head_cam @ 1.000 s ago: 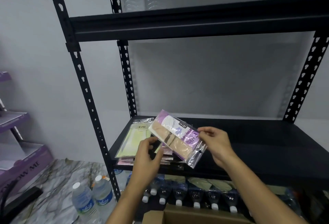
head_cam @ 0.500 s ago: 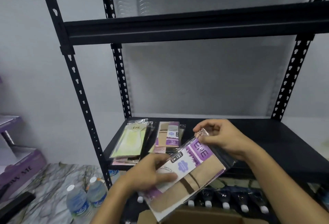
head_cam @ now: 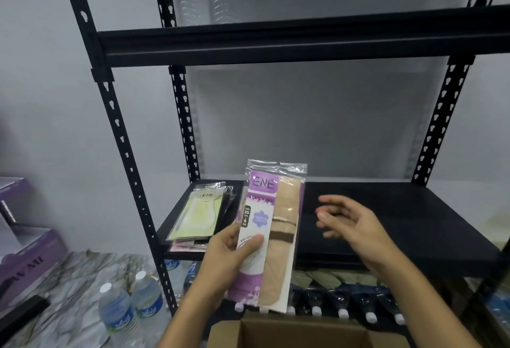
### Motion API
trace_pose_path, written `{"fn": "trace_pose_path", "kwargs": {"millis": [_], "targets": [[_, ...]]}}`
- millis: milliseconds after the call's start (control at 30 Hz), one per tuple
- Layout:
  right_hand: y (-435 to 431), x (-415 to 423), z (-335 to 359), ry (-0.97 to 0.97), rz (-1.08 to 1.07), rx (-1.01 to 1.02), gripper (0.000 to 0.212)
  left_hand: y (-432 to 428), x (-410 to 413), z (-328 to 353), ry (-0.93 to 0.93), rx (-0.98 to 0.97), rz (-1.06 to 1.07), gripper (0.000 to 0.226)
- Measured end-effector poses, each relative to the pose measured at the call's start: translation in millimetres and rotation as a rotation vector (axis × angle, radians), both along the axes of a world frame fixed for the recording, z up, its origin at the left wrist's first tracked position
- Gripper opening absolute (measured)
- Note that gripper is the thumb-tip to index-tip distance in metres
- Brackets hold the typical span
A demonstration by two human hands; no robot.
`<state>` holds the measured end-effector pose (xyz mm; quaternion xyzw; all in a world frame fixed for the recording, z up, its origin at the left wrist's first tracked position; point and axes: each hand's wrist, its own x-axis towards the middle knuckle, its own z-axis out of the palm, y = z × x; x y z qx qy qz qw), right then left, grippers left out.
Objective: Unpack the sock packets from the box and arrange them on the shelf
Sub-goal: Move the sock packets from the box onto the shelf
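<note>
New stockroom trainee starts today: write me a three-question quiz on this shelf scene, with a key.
1. True or false: the right hand grips the purple sock packet.
2. Which hand holds that packet? A left, B right, C both.
3. Fill in: the yellow-green packet lies at the shelf's ____ end.
Key: 1 false, it is open and apart from the packet; 2 A, the left hand alone; 3 left.
</note>
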<state>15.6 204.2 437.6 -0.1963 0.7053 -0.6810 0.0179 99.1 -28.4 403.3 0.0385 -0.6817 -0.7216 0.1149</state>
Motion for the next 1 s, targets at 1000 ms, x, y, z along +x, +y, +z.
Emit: {"fn": "trace_pose_path", "kwargs": {"millis": [1000], "targets": [[6,31,-74,-0.283,-0.095,-0.204,0.019,34,-22,-40,-0.1,0.191,0.114,0.019]]}}
